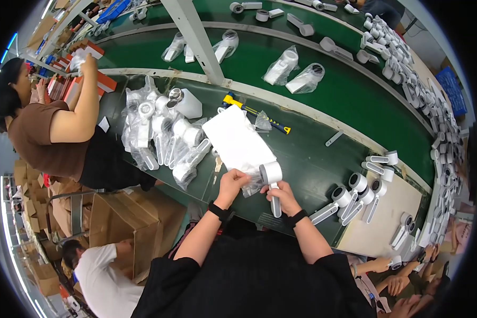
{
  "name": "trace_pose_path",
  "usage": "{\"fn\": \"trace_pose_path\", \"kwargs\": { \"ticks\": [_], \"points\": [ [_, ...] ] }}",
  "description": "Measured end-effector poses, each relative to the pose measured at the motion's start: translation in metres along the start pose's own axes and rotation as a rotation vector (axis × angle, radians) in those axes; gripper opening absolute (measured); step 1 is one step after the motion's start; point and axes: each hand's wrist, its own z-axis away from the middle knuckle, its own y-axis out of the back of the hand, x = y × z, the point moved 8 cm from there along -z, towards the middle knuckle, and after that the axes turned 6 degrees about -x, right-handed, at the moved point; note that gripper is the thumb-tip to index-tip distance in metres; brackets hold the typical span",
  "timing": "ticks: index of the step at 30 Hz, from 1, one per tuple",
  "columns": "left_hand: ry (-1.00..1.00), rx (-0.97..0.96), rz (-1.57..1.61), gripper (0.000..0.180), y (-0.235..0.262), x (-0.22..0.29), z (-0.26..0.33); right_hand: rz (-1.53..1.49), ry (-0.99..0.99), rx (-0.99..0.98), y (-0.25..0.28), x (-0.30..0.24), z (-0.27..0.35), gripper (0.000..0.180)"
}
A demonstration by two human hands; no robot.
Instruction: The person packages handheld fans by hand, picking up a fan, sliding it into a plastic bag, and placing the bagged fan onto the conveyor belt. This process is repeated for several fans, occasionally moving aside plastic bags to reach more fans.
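Holding the white-and-grey device with round head (271, 172) by its long handle, the right hand (284, 198) wraps it firmly, probably so that the head points freely away from the body. The left hand (233, 185) pinches a crumpled clear plastic bag (253, 183) just beside this head (the fingertips are partly unclear). The device is above the near edge of the dark green table (307, 153), near flat white sheets (238, 139), perhaps placed there for easy reach.
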Motion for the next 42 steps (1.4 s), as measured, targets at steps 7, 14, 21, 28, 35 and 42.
{"fn": "trace_pose_path", "kwargs": {
  "ticks": [7,14,21,28,35,42],
  "points": [
    [0.128,-0.14,0.419,0.011,-0.003,-0.002,-0.008,1.063,0.346,-0.015,-0.024,-0.045,0.003,0.049],
    [-0.714,0.004,-0.657,0.006,-0.023,0.098,0.036,1.322,0.115,0.111,-0.038,-0.042,-0.006,0.053],
    [-0.954,-0.182,-0.855,0.014,-0.055,0.109,0.062,0.389,-0.292,-0.179,-0.007,0.004,-0.012,0.051],
    [-0.375,-0.256,-0.135,0.011,-0.09,0.077,0.04,-0.354,0.052,-0.304,0.0,-0.043,0.012,0.076],
    [-0.556,-0.118,-0.602,0.008,-0.125,0.137,0.01,0.138,0.177,-0.07,0.039,-0.062,0.014,0.08],
    [-1.013,-0.538,-0.861,0.016,-0.187,0.147,0.013,0.027,0.247,0.269,0.091,-0.072,0.001,0.052]
  ]
}}
